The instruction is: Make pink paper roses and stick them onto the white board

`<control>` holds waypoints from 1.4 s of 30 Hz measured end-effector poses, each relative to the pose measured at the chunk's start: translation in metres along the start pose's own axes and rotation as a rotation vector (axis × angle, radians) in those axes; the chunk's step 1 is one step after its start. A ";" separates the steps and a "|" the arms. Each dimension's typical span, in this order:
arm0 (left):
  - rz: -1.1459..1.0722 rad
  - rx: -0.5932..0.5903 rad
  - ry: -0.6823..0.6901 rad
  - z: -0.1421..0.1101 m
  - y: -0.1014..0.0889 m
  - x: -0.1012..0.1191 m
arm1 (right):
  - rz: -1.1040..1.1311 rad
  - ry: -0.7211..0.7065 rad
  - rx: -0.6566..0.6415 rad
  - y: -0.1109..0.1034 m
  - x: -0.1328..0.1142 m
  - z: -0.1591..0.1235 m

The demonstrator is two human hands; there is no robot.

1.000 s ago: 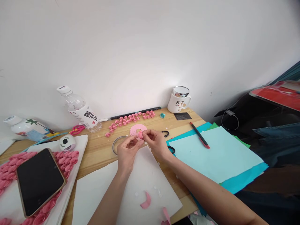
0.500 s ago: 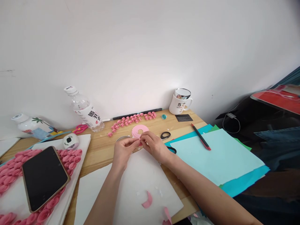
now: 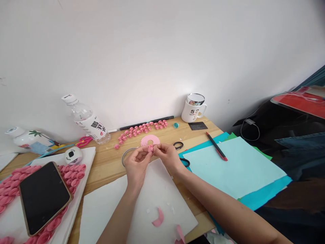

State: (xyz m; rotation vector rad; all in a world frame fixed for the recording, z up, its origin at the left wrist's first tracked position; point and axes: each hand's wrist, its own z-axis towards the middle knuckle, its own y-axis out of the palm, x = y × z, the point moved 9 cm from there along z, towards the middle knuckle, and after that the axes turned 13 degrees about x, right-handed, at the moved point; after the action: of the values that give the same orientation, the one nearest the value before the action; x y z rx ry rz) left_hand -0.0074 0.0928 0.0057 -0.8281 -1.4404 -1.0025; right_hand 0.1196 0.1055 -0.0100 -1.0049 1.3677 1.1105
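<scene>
Between my fingertips is a small rolled pink paper flower (image 3: pixel 150 148). My left hand (image 3: pixel 137 164) pinches it from the left, and my right hand (image 3: pixel 167 156) grips its other side. Just behind them lies a stack of pink paper rings (image 3: pixel 144 140). A grey ring, perhaps a tape roll (image 3: pixel 123 157), shows in part beside my left hand. Scissors with black handles (image 3: pixel 179 145) lie partly hidden under my right hand. Several finished pink paper flowers (image 3: pixel 135 131) stand in rows at the back. Beneath my wrists is white paper (image 3: pixel 144 193) with a curved pink scrap (image 3: pixel 158 218).
On the left, a phone (image 3: pixel 45 196) rests on a white board (image 3: pixel 88 161) edged with pink flowers. A bottle (image 3: pixel 88 118) and a mug (image 3: pixel 194 109) stand by the wall. Light blue sheets (image 3: pixel 233 169) with a pen (image 3: pixel 216 146) lie right.
My hands have turned slightly, and the pink flower between the fingertips shows more clearly. More of the grey ring is uncovered. The view has shifted a little.
</scene>
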 end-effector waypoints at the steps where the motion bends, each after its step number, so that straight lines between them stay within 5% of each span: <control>1: 0.019 0.004 0.021 0.000 0.000 0.000 | 0.035 0.066 -0.010 0.001 0.005 0.000; 4: 0.059 0.018 0.066 0.002 -0.002 -0.002 | 0.106 0.140 -0.010 0.002 0.014 0.001; 8: 0.060 0.008 0.073 0.001 0.000 -0.006 | 0.084 0.051 0.000 0.000 0.012 0.005; 17: 0.161 -0.107 -0.049 0.009 -0.005 0.000 | -0.420 -0.839 0.038 0.004 -0.044 -0.017; 22: 0.254 -0.199 -0.070 0.012 -0.005 -0.004 | -0.604 -1.102 -0.105 0.022 -0.045 -0.034; 33: 0.185 -0.243 -0.276 0.008 -0.007 -0.019 | -0.673 -1.173 -0.161 0.026 -0.047 -0.040; 42: -0.078 -0.030 -0.368 0.003 -0.005 -0.028 | -0.581 -0.863 0.083 0.007 -0.036 -0.019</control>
State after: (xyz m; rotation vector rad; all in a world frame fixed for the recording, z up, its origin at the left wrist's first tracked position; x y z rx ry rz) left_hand -0.0105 0.0953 -0.0229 -1.0233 -1.7840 -0.9649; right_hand 0.1124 0.0881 0.0267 -0.6577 0.3812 0.8609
